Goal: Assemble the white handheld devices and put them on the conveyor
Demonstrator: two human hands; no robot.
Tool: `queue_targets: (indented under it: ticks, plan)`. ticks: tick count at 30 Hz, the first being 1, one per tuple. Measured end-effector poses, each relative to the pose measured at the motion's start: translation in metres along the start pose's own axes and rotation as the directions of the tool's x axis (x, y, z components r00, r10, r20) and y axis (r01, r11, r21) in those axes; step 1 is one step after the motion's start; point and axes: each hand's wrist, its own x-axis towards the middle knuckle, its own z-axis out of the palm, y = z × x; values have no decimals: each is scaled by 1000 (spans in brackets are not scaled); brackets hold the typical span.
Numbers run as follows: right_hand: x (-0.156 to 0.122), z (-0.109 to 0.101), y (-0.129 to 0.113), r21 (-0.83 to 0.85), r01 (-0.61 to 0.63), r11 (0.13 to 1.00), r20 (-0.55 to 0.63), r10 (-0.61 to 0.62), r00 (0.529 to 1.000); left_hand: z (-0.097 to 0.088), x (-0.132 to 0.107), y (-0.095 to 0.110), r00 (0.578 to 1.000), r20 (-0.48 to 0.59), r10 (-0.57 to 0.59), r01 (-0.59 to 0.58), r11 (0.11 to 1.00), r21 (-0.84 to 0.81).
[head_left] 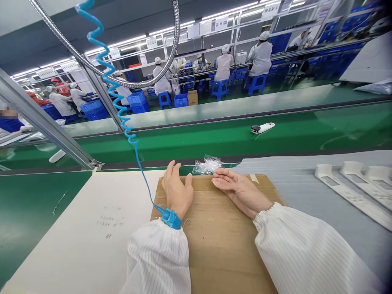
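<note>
Striped white sleeves (pixel 157 261) end in your empty, relaxed hands: left hand (pixel 177 190) and right hand (pixel 240 192) lie open on a cardboard sheet (pixel 220 253), just below a crumpled plastic bag (pixel 207 165).

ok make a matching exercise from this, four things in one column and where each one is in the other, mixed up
Things
1. blue wrist strap
2. clear plastic bag
3. white device with a dark end
4. right hand

Places
A. resting on the cardboard sheet
B. around the left wrist
C. lying on the green belt
D. at the far edge of the cardboard, just beyond the fingertips

Pairs: 1-B, 2-D, 3-C, 4-A
</note>
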Motion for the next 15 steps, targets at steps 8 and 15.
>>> queue_targets:
  ticks: [8,15]
  plan:
    - [0,0,-1,-2,-9,1000,2,9,1000,-5,-2,6,999,46,21,-23,999,25]
    - [-1,1,0,-2,0,1000,-2,0,1000,-3,-1,4,998,49,34,-33,999,-13]
